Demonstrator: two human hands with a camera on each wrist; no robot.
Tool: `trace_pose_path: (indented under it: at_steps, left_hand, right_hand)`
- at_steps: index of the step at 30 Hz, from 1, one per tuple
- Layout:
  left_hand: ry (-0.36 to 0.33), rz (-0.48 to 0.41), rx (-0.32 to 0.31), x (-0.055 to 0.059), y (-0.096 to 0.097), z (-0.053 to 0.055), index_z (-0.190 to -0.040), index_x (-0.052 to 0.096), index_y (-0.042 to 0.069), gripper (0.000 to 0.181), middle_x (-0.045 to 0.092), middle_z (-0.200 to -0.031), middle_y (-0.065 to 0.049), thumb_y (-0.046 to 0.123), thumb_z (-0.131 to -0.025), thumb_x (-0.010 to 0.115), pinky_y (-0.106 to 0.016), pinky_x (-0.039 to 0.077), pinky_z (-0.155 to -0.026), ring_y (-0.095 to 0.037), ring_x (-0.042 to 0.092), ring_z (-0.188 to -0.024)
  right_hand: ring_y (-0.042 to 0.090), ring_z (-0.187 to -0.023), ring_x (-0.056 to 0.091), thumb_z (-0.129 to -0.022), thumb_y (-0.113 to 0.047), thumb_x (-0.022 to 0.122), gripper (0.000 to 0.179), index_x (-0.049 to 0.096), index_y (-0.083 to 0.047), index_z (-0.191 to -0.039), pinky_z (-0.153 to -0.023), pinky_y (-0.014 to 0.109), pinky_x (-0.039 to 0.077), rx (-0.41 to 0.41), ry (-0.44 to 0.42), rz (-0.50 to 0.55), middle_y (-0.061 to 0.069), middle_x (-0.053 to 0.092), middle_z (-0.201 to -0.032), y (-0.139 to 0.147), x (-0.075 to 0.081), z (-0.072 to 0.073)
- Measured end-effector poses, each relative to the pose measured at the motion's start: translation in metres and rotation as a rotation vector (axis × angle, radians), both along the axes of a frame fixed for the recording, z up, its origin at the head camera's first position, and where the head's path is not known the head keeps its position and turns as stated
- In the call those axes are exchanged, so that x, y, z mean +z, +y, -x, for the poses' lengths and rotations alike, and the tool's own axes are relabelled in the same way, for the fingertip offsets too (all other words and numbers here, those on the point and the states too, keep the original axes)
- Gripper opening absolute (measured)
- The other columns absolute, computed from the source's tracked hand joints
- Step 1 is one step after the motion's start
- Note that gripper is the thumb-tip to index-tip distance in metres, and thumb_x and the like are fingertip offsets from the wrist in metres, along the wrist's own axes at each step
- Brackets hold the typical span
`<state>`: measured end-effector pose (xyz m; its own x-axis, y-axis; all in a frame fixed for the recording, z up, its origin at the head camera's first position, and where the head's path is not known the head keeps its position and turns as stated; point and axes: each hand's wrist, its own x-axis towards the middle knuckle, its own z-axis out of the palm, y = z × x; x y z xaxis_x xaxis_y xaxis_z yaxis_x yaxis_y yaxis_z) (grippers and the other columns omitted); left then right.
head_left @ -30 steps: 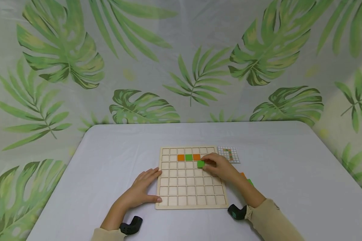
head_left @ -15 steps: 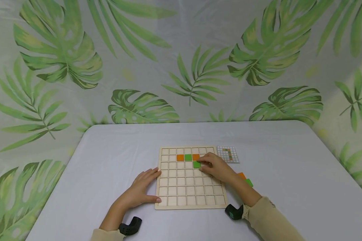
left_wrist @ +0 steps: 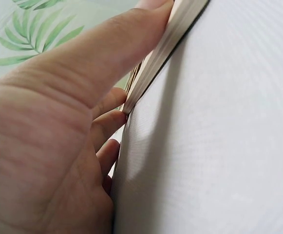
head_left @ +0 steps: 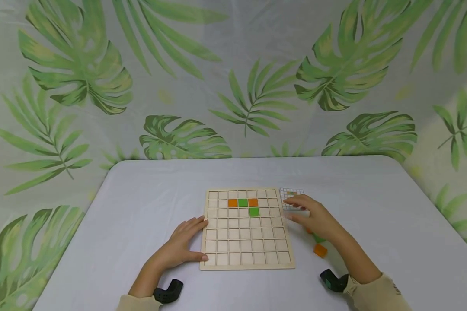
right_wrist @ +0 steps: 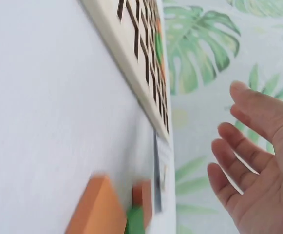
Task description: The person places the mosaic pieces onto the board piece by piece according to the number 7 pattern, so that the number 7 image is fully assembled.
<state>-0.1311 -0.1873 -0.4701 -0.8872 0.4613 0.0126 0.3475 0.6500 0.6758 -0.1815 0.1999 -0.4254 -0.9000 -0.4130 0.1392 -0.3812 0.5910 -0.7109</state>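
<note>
A wooden grid board lies flat on the table. Along its second row sit an orange tile, a green tile and another orange tile; a second green tile fills the cell just below the last one. My left hand rests at the board's left edge, thumb and fingertips touching the rim, fingers extended. Off the board's right side, my right hand hovers with relaxed fingers and nothing in them, as the right wrist view shows too. It partly covers a small pattern card.
Right of the board, an orange block lies on the table, with a green block and more orange partly hidden behind my right hand. A white cloth covers the table. Dark wrist devices sit at both wrists.
My right hand has placed the green tile in the cell under the right orange tile, let it go, and moved right off the board. The left hand has stayed put.
</note>
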Motion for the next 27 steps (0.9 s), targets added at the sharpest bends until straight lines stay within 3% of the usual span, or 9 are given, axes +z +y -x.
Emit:
trace_pose_path:
  at_steps: [11,19,27]
  left_hand:
    - [-0.001,-0.004,0.005,0.001,0.0,-0.001,-0.139,0.035,0.013,0.094,0.024,-0.146,-0.003,0.05,-0.063,0.074,-0.048,0.004,-0.105,-0.027,0.013,-0.134]
    - [-0.008,-0.005,0.011,0.001,0.0,-0.001,-0.139,0.035,0.013,0.094,0.024,-0.146,-0.003,0.05,-0.062,0.074,-0.048,0.005,-0.105,-0.027,0.012,-0.134]
    - [-0.013,-0.013,0.008,0.001,0.0,-0.001,-0.139,0.035,0.013,0.094,0.023,-0.146,-0.003,0.05,-0.062,0.074,-0.049,0.004,-0.105,-0.027,0.012,-0.134]
  right_hand:
    - [0.023,-0.093,0.052,-0.078,-0.017,0.07,0.042,0.058,-0.005,-0.116,-0.078,0.036,0.046,-0.031,-0.035,-0.108,0.006,0.056,-0.108,0.046,-0.018,-0.018]
    - [0.019,-0.09,0.052,-0.079,-0.021,0.069,0.028,0.062,-0.007,-0.103,-0.077,0.034,0.046,-0.068,-0.001,-0.14,0.003,0.055,-0.101,0.043,-0.031,-0.016]
    - [0.02,-0.088,0.053,-0.08,-0.016,0.068,0.025,0.061,-0.006,-0.102,-0.076,0.037,0.047,-0.126,-0.028,-0.157,0.005,0.055,-0.1,0.042,-0.031,-0.015]
